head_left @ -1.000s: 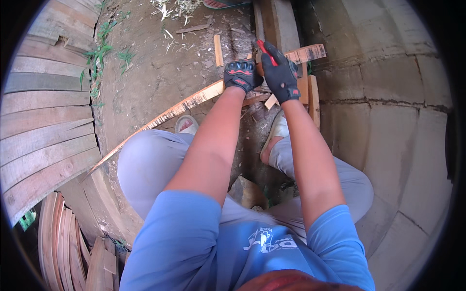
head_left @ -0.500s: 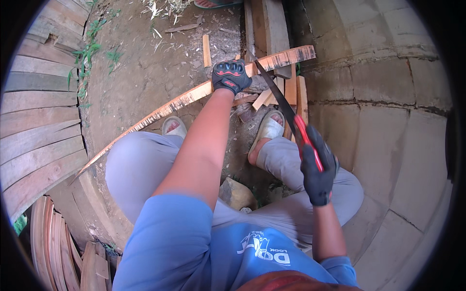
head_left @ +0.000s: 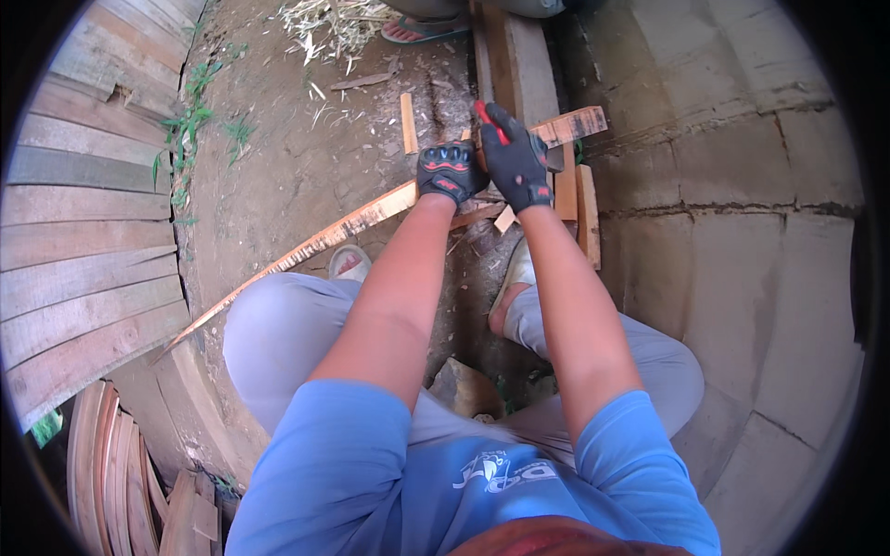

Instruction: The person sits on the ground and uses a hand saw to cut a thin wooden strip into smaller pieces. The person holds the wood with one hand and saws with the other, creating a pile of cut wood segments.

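Note:
A long wooden plank (head_left: pixel 371 211) with a rough, dark-streaked edge slants across in front of me, its right end above some timber. My left hand (head_left: pixel 448 171), in a black glove with red trim, is closed over the plank and bears on it. Close beside it, my right hand (head_left: pixel 519 165), also gloved in black, grips the red handle (head_left: pixel 481 109) of a handsaw. The right hand is over the plank, just right of the left hand. The saw's blade is hidden behind the hands here.
Thick timber beams (head_left: pixel 528 69) run away from me at the top, near another person's sandalled foot (head_left: pixel 426 30). Wood shavings (head_left: pixel 338 23) and a small offcut (head_left: pixel 409 123) lie on the dirt. Left are stacked boards (head_left: pixel 88 232); right, a block wall (head_left: pixel 732 269). A stone (head_left: pixel 464 389) sits between my legs.
My right hand has swung forward and left with the saw, from beside my right knee to the plank next to my left hand. The left hand still holds the plank.

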Action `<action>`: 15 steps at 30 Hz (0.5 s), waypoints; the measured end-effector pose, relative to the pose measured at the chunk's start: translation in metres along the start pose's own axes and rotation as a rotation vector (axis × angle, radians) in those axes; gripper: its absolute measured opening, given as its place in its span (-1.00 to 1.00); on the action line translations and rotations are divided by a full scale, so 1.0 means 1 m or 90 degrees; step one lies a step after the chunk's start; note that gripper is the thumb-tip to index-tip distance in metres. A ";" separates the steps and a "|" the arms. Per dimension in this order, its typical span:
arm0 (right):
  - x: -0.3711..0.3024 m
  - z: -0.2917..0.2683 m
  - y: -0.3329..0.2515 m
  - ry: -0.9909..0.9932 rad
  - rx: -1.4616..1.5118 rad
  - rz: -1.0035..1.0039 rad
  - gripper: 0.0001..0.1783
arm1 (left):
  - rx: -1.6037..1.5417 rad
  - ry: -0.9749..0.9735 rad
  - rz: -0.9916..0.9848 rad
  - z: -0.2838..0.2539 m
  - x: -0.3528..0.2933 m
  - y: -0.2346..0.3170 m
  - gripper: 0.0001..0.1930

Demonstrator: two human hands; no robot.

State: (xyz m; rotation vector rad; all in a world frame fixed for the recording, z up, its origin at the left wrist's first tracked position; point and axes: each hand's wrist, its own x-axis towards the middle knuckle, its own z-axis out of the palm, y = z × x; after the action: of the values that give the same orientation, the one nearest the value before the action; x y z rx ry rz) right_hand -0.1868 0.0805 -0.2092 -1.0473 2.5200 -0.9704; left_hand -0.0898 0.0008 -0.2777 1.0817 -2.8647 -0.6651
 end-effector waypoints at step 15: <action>-0.214 -0.213 -0.040 -0.077 -0.060 -0.078 -0.50 | 0.033 0.022 -0.036 0.003 -0.001 -0.002 -0.53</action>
State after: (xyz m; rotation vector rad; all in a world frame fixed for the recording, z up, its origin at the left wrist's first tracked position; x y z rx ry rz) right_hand -0.1087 0.3139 -0.0290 -1.2614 2.4477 -0.7998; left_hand -0.0880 0.0015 -0.2806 1.1718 -2.8472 -0.5720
